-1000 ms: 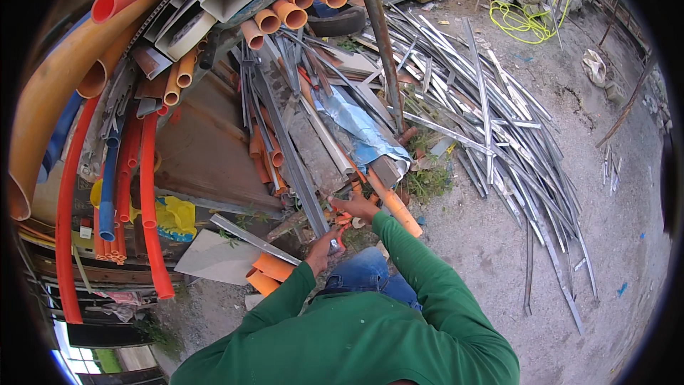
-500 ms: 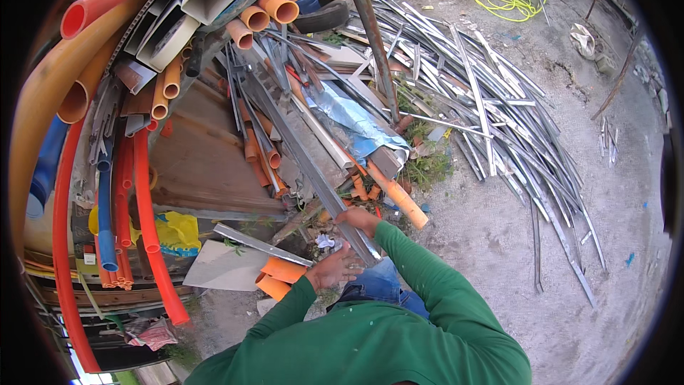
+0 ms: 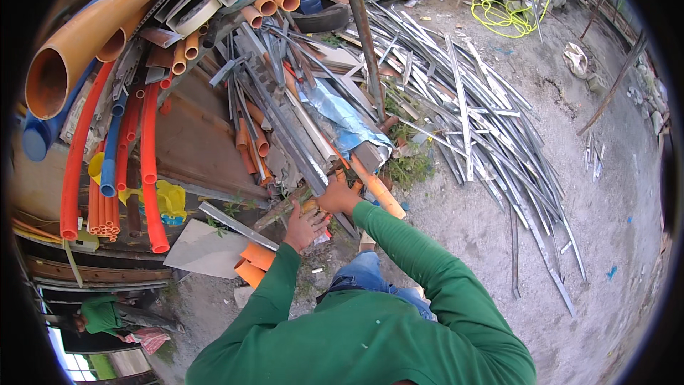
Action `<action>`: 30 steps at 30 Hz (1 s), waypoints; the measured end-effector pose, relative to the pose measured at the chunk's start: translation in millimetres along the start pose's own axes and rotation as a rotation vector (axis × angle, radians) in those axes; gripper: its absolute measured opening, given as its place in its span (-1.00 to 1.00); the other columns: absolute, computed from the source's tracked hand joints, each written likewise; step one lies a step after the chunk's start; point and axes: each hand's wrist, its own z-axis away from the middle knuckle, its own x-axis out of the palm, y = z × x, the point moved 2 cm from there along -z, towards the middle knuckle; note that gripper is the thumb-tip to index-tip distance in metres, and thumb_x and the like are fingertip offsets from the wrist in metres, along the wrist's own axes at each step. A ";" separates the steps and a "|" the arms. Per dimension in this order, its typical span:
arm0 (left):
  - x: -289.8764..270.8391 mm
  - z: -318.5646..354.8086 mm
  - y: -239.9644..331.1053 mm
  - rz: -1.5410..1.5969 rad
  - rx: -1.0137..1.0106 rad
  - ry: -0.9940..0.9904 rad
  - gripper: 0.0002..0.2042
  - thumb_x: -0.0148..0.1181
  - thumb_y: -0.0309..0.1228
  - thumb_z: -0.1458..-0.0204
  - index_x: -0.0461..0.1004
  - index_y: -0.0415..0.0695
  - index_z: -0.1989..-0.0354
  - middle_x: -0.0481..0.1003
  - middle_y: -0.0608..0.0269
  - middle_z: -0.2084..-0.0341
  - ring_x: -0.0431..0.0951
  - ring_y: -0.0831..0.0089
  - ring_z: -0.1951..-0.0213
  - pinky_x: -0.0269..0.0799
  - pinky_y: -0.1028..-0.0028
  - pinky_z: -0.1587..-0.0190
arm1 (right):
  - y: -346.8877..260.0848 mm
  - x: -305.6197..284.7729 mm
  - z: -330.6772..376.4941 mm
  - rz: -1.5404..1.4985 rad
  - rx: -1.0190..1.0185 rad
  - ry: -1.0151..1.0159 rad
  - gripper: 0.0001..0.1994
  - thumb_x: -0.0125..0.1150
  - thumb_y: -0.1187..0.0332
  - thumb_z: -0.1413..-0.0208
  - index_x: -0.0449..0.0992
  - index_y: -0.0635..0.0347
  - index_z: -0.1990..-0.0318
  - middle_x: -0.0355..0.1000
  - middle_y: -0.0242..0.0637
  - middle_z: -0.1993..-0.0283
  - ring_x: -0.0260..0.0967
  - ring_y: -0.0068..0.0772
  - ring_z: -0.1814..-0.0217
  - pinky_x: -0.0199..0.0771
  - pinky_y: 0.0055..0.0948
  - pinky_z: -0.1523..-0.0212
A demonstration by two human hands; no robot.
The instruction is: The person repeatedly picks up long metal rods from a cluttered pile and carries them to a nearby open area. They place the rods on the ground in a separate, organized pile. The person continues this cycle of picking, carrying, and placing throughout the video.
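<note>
Gripping the near end of a long grey metal channel (image 3: 296,144), both hands sit at the foot of the scrap heap. Left hand (image 3: 303,227) is closed around a short dull bar (image 3: 281,212) that runs down-left from the channel's end; right hand (image 3: 340,196) has its fingers curled over the channel's end itself, though the exact wrap is hidden behind the knuckles. An orange pipe stub (image 3: 377,187) lies just right of the channel's end, touching or nearly touching the right wrist.

Judgement on doing this well: the channel runs up-left under crossing strips, so a pull along its own axis looks safer than a lift, with the left hand steadying low and edges treated as sharp.

Materials: the channel is folded sheet metal, matt grey, straight, thin-walled. Left of it, smooth round plastic conduits (image 3: 146,164) in orange, red and blue hang in a bundle over a rusty brown sheet. Above it, a crumpled pale blue foil sheet (image 3: 342,115). Right of it, a fan of thin bright metal strips (image 3: 484,128) lies on bare concrete ground (image 3: 613,228). Below the channel's end, flat orange offcuts (image 3: 253,260) and a grey slab.
</note>
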 end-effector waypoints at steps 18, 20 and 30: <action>96.8 -111.3 188.1 0.113 0.277 -0.212 -0.43 0.19 -0.01 -0.08 0.36 -0.42 0.14 0.47 -0.03 0.33 0.49 0.09 0.26 0.45 0.17 0.08 | -59.0 -49.3 71.1 0.339 -0.168 0.232 -0.56 0.23 0.43 0.14 0.27 0.37 0.07 0.42 0.21 0.28 0.49 0.15 0.28 0.50 -0.03 0.29; 95.2 -112.9 190.5 0.089 0.303 -0.168 -0.47 0.18 -0.05 -0.10 0.36 -0.41 0.14 0.46 -0.02 0.35 0.48 0.10 0.28 0.43 0.20 0.06 | -60.5 -49.4 67.9 0.332 -0.166 0.230 -0.58 0.23 0.43 0.13 0.28 0.37 0.08 0.43 0.20 0.29 0.49 0.15 0.30 0.50 -0.01 0.30; 59.2 -150.0 225.0 0.125 0.497 -0.237 -0.45 0.10 -0.05 -0.16 0.35 -0.45 0.08 0.45 -0.02 0.32 0.44 0.18 0.23 0.37 0.29 0.03 | -66.4 -11.4 -7.4 0.444 -0.179 0.400 -0.67 0.23 0.42 0.11 0.31 0.31 0.17 0.40 0.10 0.30 0.48 0.09 0.29 0.49 -0.07 0.36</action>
